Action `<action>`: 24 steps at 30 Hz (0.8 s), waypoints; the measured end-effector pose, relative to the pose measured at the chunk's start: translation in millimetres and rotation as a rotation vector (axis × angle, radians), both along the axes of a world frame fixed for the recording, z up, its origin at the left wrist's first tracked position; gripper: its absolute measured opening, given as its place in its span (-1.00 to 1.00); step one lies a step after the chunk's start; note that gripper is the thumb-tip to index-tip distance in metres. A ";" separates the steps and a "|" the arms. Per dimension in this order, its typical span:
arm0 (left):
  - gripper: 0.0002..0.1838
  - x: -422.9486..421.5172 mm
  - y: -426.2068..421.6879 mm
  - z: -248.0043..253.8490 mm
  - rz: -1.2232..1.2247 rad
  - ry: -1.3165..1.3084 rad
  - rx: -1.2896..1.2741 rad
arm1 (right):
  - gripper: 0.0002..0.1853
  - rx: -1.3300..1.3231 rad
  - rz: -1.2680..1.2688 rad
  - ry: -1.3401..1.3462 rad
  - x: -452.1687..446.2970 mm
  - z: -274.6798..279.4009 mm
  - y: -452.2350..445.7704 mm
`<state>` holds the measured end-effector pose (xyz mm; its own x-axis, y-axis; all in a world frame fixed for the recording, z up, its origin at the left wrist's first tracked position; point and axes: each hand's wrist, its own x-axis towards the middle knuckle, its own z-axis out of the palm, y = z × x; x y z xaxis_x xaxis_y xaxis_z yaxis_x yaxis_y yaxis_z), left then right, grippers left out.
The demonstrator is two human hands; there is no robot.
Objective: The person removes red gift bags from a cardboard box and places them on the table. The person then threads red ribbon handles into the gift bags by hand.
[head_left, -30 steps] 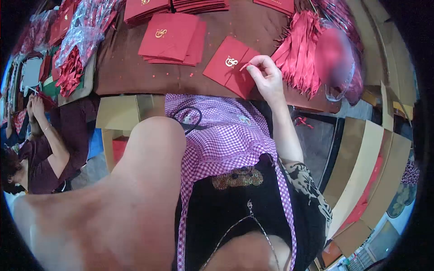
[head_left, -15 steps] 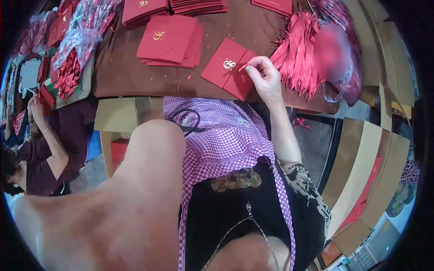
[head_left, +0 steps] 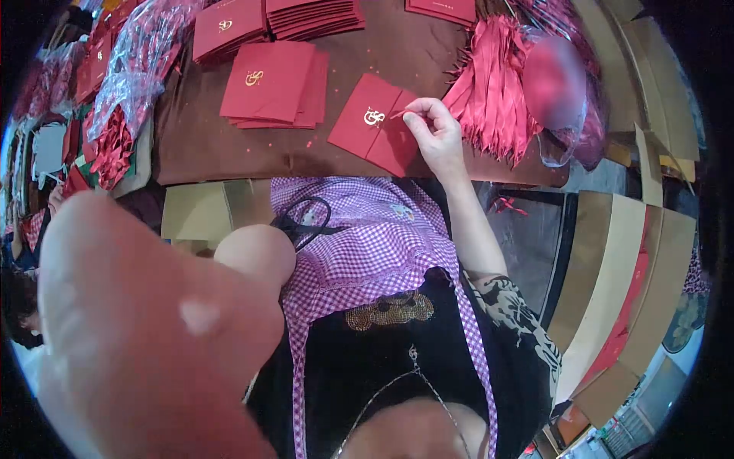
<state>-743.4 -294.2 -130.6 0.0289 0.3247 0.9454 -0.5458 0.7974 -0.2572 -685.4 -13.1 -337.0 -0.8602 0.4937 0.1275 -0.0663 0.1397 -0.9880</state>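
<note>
A red card [head_left: 354,131] with a gold emblem lies tilted near the table's front edge, a thin line running across it. Over its right side, the thumb and forefinger of my right hand [head_left: 441,141] are pinched on a thin red ribbon [head_left: 401,114]. My left hand [head_left: 153,298] is raised very close to the camera, large and blurred at the lower left. Its fingers cannot be made out. Left of the card sits a loose stack of red cards [head_left: 267,84] with the same gold emblem. To the right lies a bundle of red ribbons [head_left: 493,92].
More stacks of red cards [head_left: 315,17] stand at the back of the brown-covered table [head_left: 222,157]. Plastic-wrapped red items [head_left: 145,61] are at left. Open cardboard boxes [head_left: 600,268] stand on the right. Another person's hand [head_left: 56,197] shows at far left.
My left hand and arm have swung left and nearer the camera, now covering most of the other person. My right hand keeps its pinch over the card; the view has shifted slightly.
</note>
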 end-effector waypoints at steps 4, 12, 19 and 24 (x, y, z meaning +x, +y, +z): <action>-0.54 19.7 4.4 -6.4 -0.353 -0.369 0.186 | -0.88 0.040 -0.011 0.004 0.1 -7.2 3.2; -0.64 19.8 35.5 -29.9 -1.056 -1.108 0.573 | -0.90 0.011 -0.043 0.020 -2.3 -9.9 2.1; -0.73 -43.0 114.4 -64.8 -1.688 -1.730 0.884 | -0.90 -0.063 -0.056 0.021 -1.8 -6.1 3.6; -0.70 -88.7 142.4 -204.0 -1.383 -1.813 0.659 | -0.91 0.385 -0.121 0.064 -13.3 -14.2 0.9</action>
<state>-832.0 -151.8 -334.7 -0.7683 0.6111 0.1904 0.5606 0.4990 0.6608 -698.7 -12.2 -351.2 -0.7835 0.4965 0.3736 -0.0861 0.5087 -0.8566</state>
